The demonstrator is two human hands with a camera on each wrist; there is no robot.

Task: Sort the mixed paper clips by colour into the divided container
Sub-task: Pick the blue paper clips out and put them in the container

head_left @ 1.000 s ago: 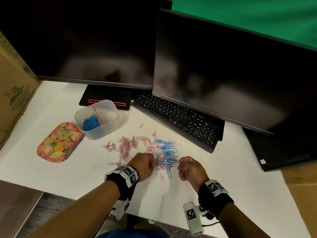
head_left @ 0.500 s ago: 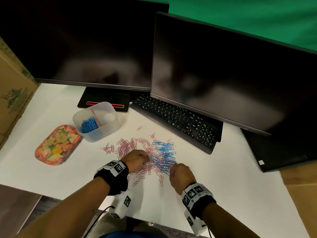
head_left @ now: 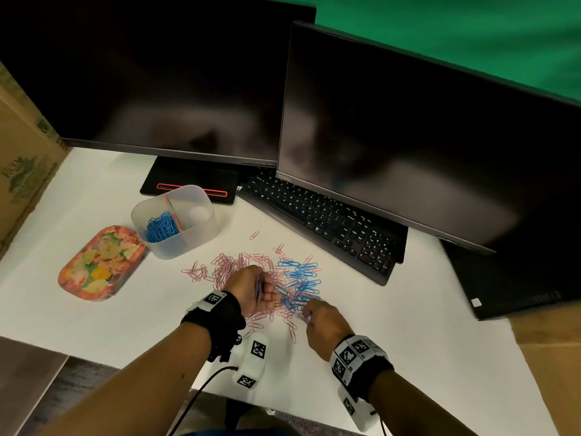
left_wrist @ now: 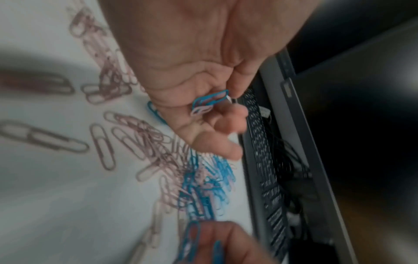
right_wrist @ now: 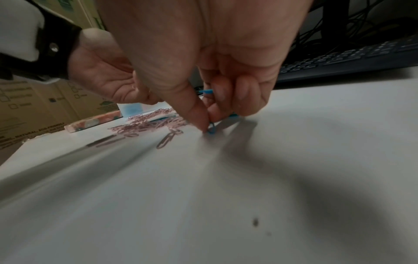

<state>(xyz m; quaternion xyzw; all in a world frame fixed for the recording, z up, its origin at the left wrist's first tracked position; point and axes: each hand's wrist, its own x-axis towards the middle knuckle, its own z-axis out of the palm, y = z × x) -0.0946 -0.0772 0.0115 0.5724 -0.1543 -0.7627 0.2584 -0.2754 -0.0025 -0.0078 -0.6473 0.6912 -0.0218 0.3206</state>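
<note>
Pink strays are your risk: your left hand (head_left: 257, 289) cups a mostly blue bunch (left_wrist: 209, 102), your right hand (head_left: 320, 322) pinches a blue clip (right_wrist: 211, 129) off the table (head_left: 408, 341) at the mixed pile (head_left: 270, 278), lower centre, and the divided container (head_left: 201, 237) waits upper left.

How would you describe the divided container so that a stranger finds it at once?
Start at the left black monitor's stand base; just in front of it stands a translucent white plastic tub. Unlike the flat floral tray beside it, it is deep, with a divider and blue paper clips in its left compartment.
</note>
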